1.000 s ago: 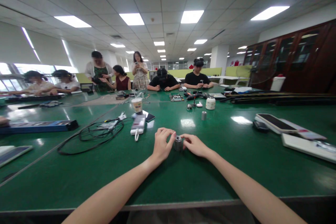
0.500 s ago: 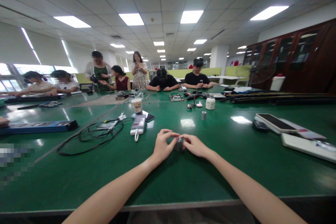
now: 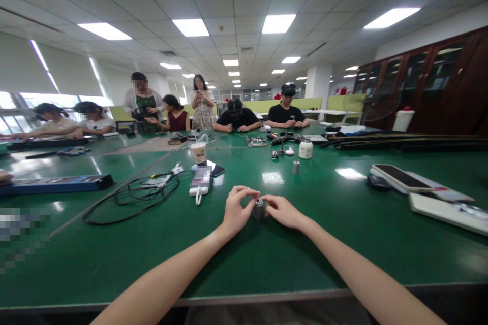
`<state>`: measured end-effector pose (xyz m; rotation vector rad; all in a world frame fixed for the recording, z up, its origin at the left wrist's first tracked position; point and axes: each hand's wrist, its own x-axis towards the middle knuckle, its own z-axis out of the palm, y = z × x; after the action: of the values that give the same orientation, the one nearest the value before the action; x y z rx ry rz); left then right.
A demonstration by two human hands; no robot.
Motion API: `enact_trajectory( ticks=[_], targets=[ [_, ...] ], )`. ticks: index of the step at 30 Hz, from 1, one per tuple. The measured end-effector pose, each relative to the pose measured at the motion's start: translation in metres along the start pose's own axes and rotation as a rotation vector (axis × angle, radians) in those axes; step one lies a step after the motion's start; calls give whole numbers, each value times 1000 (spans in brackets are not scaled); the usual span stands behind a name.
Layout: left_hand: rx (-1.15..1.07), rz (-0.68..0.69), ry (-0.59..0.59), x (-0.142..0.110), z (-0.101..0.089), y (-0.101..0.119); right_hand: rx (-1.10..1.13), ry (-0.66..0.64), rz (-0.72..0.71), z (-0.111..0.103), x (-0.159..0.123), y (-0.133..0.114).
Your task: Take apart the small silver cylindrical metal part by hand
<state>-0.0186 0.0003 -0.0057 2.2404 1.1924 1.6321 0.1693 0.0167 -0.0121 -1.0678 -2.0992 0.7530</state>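
While lights (image 3: 278, 24) glow, the table (image 3: 324, 254) (glossy green) bears a cylinder (image 3: 258, 211).

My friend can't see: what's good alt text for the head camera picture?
The person's left hand and right hand meet at a small grey metal cylinder on a green table. A second grey cylinder stands farther back, a drink cup and looped black cable are to the left, and people sit or stand beyond.

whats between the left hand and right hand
In the head view, a grey cylinder stands on the green table between the left hand and right hand.
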Motion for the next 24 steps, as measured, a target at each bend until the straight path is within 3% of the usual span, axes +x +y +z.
enact_trajectory(
  ticks=[4, 14, 20, 24],
  targets=[
    [53, -57, 20, 3, -3, -8, 6, -15, 3, 0, -2, -2],
    [170, -204, -201, 2, -1, -36, 2, -38, -2, -1, -2, -4],
    [183, -207, -182, 1, 0, -34, 0, -40, -1, -2, -3, -3],
    [142, -153, -74, 4, -2, -24, 1, -44, 4, -1, -2, -2]
  ],
)
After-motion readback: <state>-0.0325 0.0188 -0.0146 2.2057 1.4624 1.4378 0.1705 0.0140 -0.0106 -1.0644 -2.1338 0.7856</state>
